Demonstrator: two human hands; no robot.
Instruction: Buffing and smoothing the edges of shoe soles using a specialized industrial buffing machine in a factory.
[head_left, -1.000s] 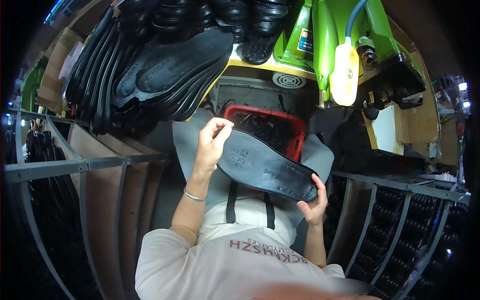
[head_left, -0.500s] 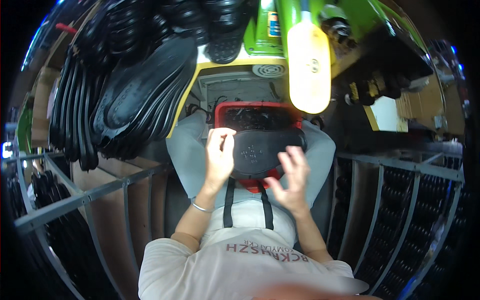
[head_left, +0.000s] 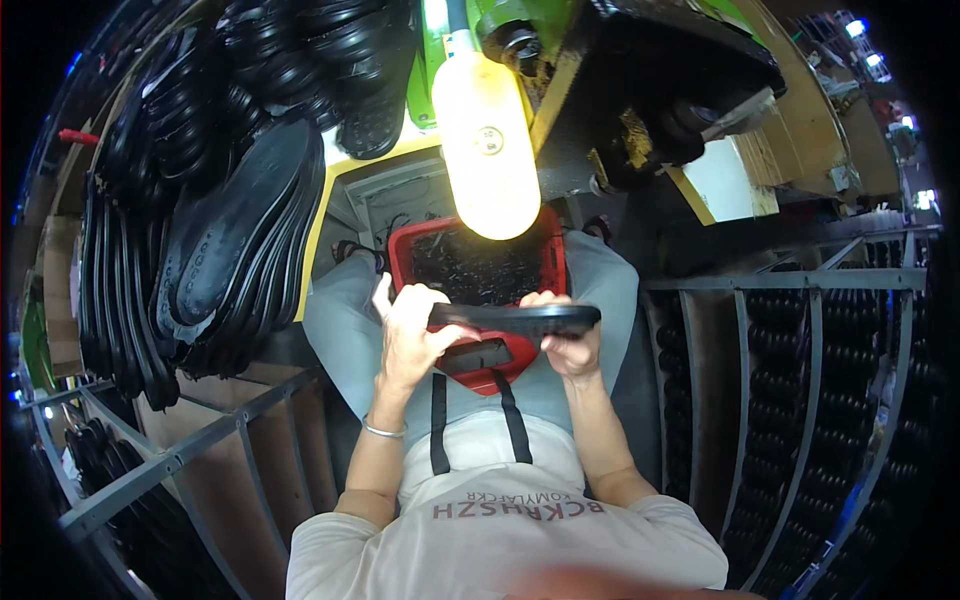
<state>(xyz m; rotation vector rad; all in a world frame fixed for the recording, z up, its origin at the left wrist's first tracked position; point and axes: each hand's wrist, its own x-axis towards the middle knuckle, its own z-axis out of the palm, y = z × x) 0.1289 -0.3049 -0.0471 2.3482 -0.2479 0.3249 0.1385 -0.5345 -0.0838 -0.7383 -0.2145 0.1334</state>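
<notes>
A black shoe sole (head_left: 510,319) is held edge-on over my lap, lying crosswise between both hands. My left hand (head_left: 412,325) pinches its left end between thumb and fingers. Around its right end my right hand (head_left: 568,345) is closed, thumb on the near side and fingers on the far side. Below and beyond the sole sits a red bin (head_left: 402,262) between my knees, with black scraps inside. A bright, glowing yellow-white lamp (head_left: 487,150) hangs just past the bin.
Stacks of black soles (head_left: 240,235) lie on the yellow-edged bench at the left. A dark machine (head_left: 680,80) stands at the far right. Racks flank me: a grey metal frame (head_left: 190,450) at left, and a rack of black soles (head_left: 780,400) at right.
The sole was lying flat over the bin, my right hand spread apart from it. Now it is turned on edge and both hands grip its ends. The view has shifted rightward.
</notes>
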